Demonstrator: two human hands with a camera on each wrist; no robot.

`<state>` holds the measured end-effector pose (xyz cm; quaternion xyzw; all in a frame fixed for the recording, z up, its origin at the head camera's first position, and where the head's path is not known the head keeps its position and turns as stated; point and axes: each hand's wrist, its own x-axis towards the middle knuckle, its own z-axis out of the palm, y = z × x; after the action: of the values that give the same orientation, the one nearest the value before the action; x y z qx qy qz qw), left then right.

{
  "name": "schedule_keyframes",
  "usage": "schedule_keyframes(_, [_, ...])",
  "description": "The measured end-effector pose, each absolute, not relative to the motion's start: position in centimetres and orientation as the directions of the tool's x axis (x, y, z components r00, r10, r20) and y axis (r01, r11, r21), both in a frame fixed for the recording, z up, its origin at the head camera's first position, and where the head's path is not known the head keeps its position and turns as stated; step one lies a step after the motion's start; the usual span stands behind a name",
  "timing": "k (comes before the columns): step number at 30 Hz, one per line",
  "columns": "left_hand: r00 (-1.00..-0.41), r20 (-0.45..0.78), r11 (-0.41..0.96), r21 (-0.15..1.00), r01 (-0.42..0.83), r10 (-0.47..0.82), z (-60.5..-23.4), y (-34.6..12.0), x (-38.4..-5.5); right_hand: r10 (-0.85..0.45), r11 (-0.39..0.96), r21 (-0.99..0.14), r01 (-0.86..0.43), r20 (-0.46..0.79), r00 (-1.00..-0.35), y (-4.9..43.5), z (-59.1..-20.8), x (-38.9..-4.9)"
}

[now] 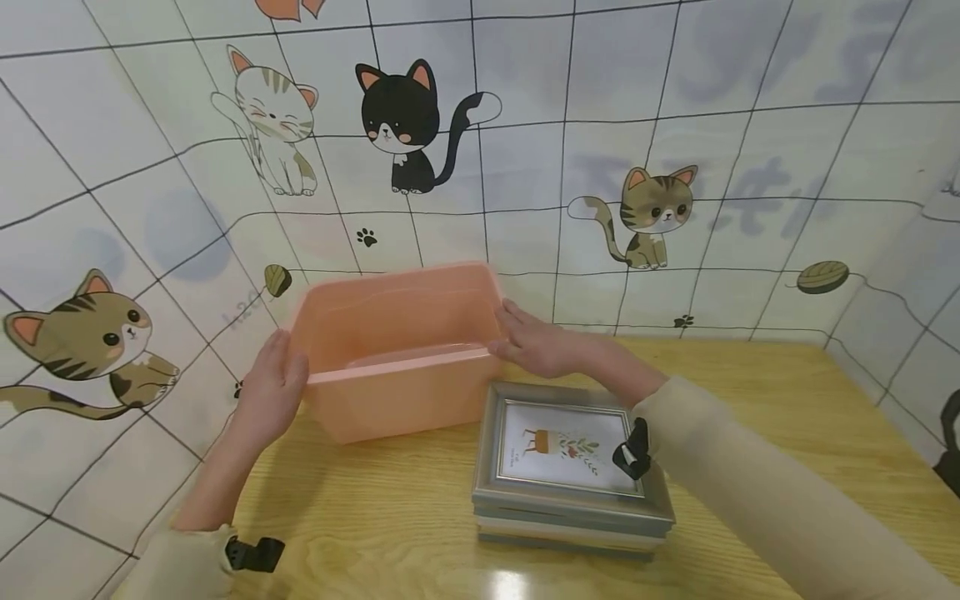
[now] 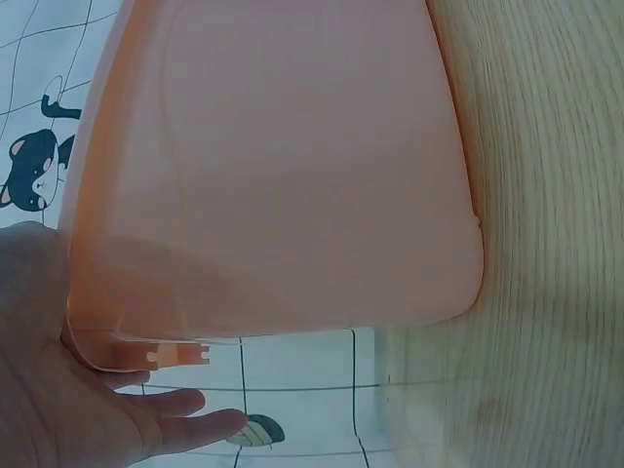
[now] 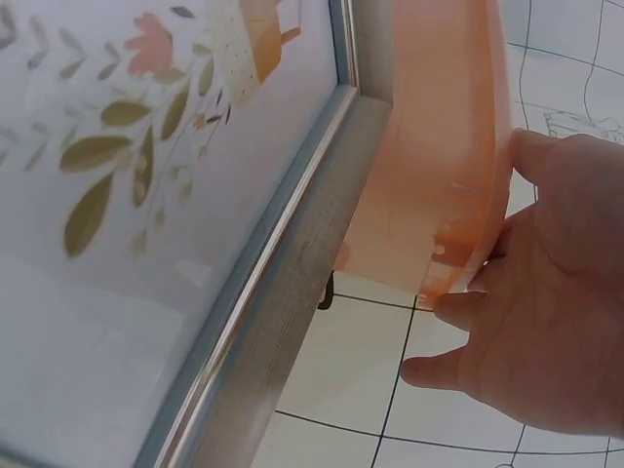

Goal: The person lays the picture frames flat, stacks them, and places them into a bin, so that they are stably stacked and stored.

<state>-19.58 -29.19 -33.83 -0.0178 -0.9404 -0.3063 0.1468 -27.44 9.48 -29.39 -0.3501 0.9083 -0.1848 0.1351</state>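
Note:
An open pink plastic bin (image 1: 397, 404) stands on the wooden table by the tiled wall, with nothing seen inside. My left hand (image 1: 272, 387) holds its left end at the rim; in the left wrist view, the hand (image 2: 83, 375) has the rim between thumb and fingers, some fingers reaching out straight. At the opposite end my right hand (image 1: 543, 342) holds the rim, thumb on top and fingers beside the end wall. Below my right forearm lies a stack of picture frames (image 1: 573, 508), the top one silver with a plant print (image 1: 562, 442).
The wooden table (image 1: 390, 517) stretches in front of the bin and to the right of the frames. A wall (image 1: 525, 167) with a grid pattern and cartoon cats rises behind and on the left. A dark object (image 1: 951, 450) shows at the right edge.

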Motion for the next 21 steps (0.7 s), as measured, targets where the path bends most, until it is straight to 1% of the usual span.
schedule_keyframes(7, [-0.959, 0.280, 0.810, 0.571, 0.134, -0.039, -33.8, -27.7, -20.4, -0.681, 0.690, -0.440, -0.575, -0.124, -0.722, 11.4, -29.2, -27.3])
schedule_keyframes(11, [-0.954, 0.300, 0.801, 0.577, 0.161, -0.024, -34.1, -26.8, -20.9, -0.673, 0.694, -0.457, -0.556, -0.138, -0.727, 12.4, -29.1, -27.0])
schedule_keyframes(15, [-0.946, 0.322, 0.788, 0.588, 0.181, -0.023, -34.2, -25.7, -21.6, -0.662, 0.709, -0.447, -0.546, -0.153, -0.734, 13.5, -28.6, -26.6])
schedule_keyframes(18, [-0.940, 0.339, 0.780, 0.595, 0.194, -0.025, -34.4, -24.8, -22.2, -0.661, 0.713, -0.444, -0.543, -0.165, -0.732, 14.5, -28.0, -26.3])
schedule_keyframes(21, [-0.943, 0.333, 0.773, 0.605, 0.192, -0.026, -34.7, -24.0, -22.7, -0.670, 0.700, -0.464, -0.543, -0.164, -0.724, 15.5, -27.8, -26.0])
